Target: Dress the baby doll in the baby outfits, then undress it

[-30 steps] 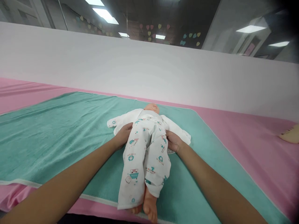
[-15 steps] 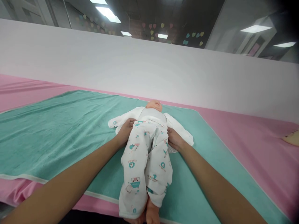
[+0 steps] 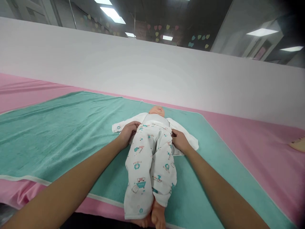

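Observation:
A baby doll [image 3: 157, 110] lies on its back, head toward the wall and bare feet toward me. Printed white baby trousers [image 3: 139, 162] cover its legs up to the waist. A white long-sleeved top [image 3: 183, 132] spreads out on both sides, its front apart over a pale undershirt [image 3: 156, 119]. At the left side of the waistband, my left hand [image 3: 130, 132] has its fingers closed on the trousers. My right hand [image 3: 179, 140] grips the waistband on the opposite side, fingertips partly hidden by the cloth.
Beneath the doll lies a green blanket [image 3: 59, 136] with white edging, over a pink sheet [image 3: 257, 136]. A white wall [image 3: 143, 70] rises behind, topped by a reflective glass panel [image 3: 181, 19]. Part of a beige object [image 3: 297, 144] shows at the right edge.
Both hands stay at the waistband with little movement. The doll's head appears slightly lower, and the view has shifted a little. The trouser waist looks slightly flatter.

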Demonstrator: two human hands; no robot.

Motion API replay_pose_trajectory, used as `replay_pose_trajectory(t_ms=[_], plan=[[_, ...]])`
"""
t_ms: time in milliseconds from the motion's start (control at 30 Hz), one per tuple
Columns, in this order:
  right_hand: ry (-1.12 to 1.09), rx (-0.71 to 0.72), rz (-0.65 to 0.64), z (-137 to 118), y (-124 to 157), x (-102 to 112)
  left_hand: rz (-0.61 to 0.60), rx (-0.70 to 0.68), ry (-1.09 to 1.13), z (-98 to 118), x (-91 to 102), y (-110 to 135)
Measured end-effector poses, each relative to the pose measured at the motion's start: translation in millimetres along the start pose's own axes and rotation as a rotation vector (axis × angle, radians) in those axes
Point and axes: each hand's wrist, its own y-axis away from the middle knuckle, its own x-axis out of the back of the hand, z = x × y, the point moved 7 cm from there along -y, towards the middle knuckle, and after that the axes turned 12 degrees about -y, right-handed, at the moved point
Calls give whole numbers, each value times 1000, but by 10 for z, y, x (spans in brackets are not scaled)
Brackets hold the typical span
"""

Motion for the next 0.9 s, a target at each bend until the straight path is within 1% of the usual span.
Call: replay_pose_trajectory(t_ms=[100, 200, 267, 300, 367, 467, 533, 600, 667, 767, 833, 900], plan=[[-20, 38, 84, -72, 32, 35, -37, -21, -39, 53, -15, 16], [-14, 154, 148, -224, 71, 43, -65, -9, -120, 88, -34, 31], [-27, 234, 155, -325, 90, 27, -87, -5, -191, 109, -46, 30], [-44, 260, 157, -360, 96, 21, -89, -23, -238, 129, -46, 26], [-75, 279, 163, -397, 96, 17, -59, -137, -338, 222, -37, 25], [-92, 272, 170, -418, 85, 19, 13, -356, -468, 389, -45, 76], [-80, 264, 166, -436, 80, 11, 44, -396, -536, 426, -62, 108], [-57, 252, 170, -457, 78, 2, 92, -378, -605, 428, -58, 108], [-37, 226, 199, -459, 72, 3, 180, -357, -681, 429, -25, 67], [-37, 132, 277, -368, 34, 35, 299, -313, -757, 400, 27, -85], [-89, 56, 325, -248, -11, 57, 326, -268, -772, 342, 37, -227], [-172, -1, 346, -122, -63, 57, 324, -238, -783, 277, 31, -351]])
